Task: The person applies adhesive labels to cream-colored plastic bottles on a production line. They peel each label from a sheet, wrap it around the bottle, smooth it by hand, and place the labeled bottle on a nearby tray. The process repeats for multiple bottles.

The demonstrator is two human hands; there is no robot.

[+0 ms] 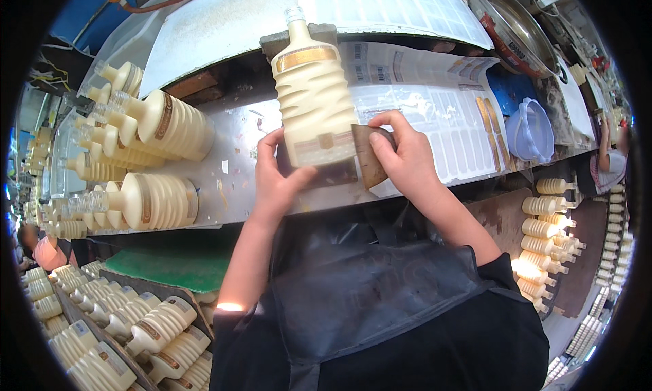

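Note:
A cream ribbed glass bottle (316,96) lies on the bench before me, its clear neck pointing away. Its neck end rests against a worn grey block (326,34). A gold label (309,57) wraps its shoulder, and a pale band with a small emblem (326,141) runs round its lower end. My left hand (273,177) grips that lower end from the left, thumb near the base. Pinched in my right hand (404,150) is a thin brown flat piece, like a scraper (370,161), held close to the bottle's lower right side.
Similar bottles (163,201) stand in rows at the left of the bench. On the right lie label sheets (441,133) with gold strips (489,133), beside a lavender basket (531,133) and a metal basin (513,24). More bottles (163,330) fill crates at lower left and racks (543,241) at right.

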